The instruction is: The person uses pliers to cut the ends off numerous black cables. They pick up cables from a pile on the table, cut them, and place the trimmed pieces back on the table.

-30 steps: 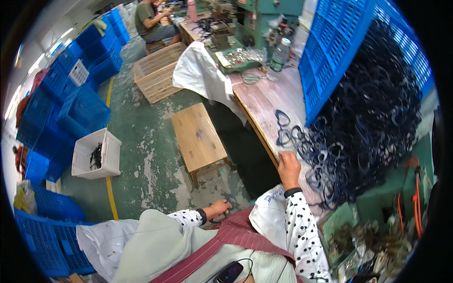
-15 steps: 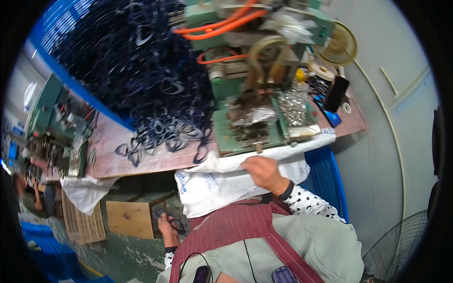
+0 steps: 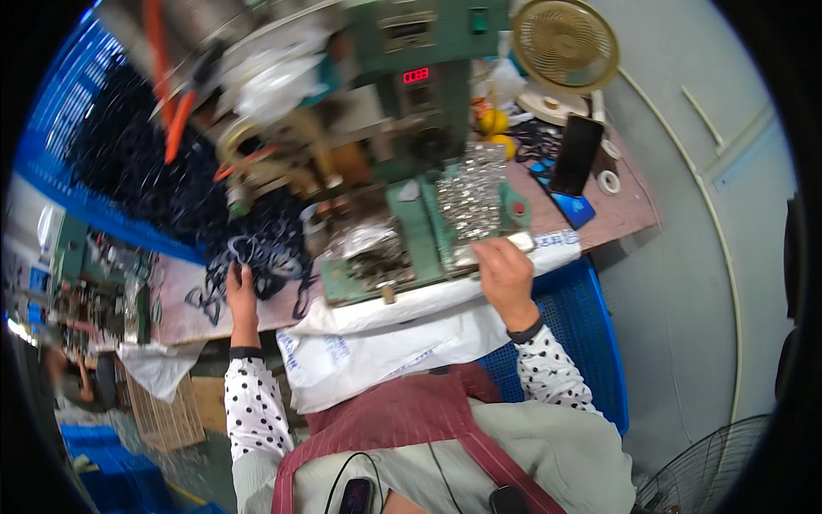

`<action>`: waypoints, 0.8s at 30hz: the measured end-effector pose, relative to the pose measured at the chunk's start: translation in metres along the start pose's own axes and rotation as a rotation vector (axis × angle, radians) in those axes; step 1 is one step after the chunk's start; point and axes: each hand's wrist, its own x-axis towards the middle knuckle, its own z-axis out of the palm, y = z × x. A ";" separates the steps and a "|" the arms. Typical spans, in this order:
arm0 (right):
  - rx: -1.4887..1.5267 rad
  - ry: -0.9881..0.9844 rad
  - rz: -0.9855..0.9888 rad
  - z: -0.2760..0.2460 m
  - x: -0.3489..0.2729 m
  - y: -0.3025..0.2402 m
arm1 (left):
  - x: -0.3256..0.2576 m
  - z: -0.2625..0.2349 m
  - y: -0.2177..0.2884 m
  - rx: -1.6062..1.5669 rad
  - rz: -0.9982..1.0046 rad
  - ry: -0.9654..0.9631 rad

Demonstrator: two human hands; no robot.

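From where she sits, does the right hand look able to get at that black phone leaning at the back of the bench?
Probably yes. The right hand rests at the green machine's front edge, and the black phone stands beyond it to the right, with only open benchtop between them, though it would take a stretch.

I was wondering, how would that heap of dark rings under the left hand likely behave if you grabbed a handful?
The dark rings look thin and loop-shaped, so probably light and somewhat bendy. They lie interlocked in a tangle, so a handful under the left hand would likely drag neighbours along. Strays hang near the edge of the bench and may slide off if pushed.
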 end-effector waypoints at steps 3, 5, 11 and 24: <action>-0.085 0.033 0.019 0.000 0.008 0.019 | -0.015 0.030 0.009 0.594 0.279 0.108; -0.104 0.074 0.035 0.002 0.007 0.027 | -0.047 0.038 0.030 0.558 0.339 0.126; -0.056 0.148 0.013 0.006 0.000 0.040 | -0.156 -0.021 0.028 0.759 0.305 0.224; 0.311 -0.374 -0.118 0.020 -0.016 -0.148 | -0.427 -0.160 -0.029 1.138 -0.448 -0.421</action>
